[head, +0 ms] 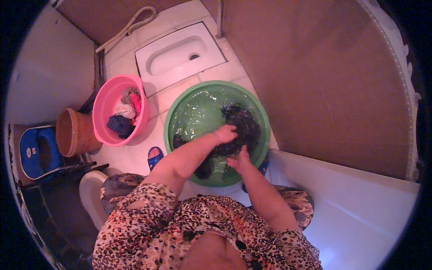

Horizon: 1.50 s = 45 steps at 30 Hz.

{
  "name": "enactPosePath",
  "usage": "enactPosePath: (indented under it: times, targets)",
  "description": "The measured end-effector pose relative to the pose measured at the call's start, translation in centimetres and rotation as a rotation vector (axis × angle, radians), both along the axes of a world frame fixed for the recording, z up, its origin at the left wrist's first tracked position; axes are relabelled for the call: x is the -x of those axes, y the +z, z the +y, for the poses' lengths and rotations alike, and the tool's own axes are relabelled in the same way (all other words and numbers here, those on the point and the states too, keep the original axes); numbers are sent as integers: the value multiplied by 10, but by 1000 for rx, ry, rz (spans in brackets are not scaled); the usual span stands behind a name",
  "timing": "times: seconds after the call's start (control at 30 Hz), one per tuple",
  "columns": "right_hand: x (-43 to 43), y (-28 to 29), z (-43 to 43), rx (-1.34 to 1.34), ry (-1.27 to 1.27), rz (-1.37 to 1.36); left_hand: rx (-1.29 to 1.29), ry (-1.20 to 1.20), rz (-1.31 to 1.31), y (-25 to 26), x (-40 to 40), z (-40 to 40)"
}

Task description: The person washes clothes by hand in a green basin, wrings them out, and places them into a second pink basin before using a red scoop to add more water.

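Before me a large round green plastic basin (192,88) holds water and a bunched dark wet cloth (244,126). My left hand (226,134) reaches across the basin, its fingers bent into the near left side of this cloth. At the cloth's lower edge is my right hand (240,161), close to the water, its thumb pointing up towards the fabric. Whether its fingers pinch any of the fabric is not clear. More dark fabric (204,168) lies in the water near the basin's front rim, and another piece (179,140) shows at the left, partly behind my left forearm.
To the left stands a pink tub (103,104) with several crumpled garments. Beside it are an orange-brown bucket (76,131) and a blue plastic seat-like object (37,152). A squat toilet (179,54) and a hose (135,23) lie beyond. A white bathtub-like edge (337,189) runs along the right.
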State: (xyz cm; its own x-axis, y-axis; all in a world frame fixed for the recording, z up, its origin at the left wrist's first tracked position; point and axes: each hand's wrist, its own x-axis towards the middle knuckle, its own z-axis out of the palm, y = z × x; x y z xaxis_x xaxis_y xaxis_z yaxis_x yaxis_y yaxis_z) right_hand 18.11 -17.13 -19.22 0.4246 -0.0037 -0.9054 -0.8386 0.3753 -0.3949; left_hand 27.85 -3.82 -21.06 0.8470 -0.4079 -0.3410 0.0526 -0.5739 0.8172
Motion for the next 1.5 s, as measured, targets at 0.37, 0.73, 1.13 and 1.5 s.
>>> enactPosePath:
  times: [0.37, 0.73, 1.13, 1.5]
  targets:
    - [-22, -15, 8, -541, 6, -374, -292, -196, -442, 113, 82, -27]
    - [3, -24, 7, 944, 948, -222, -704, 348, 42, 35, -13, 85]
    - [-58, 38, -31, -317, -136, -552, 330, 165, 128, 83, 18, -43]
    - [-70, 3, 14, -1287, 17, -516, -97, 385, -466, 121, 19, -22]
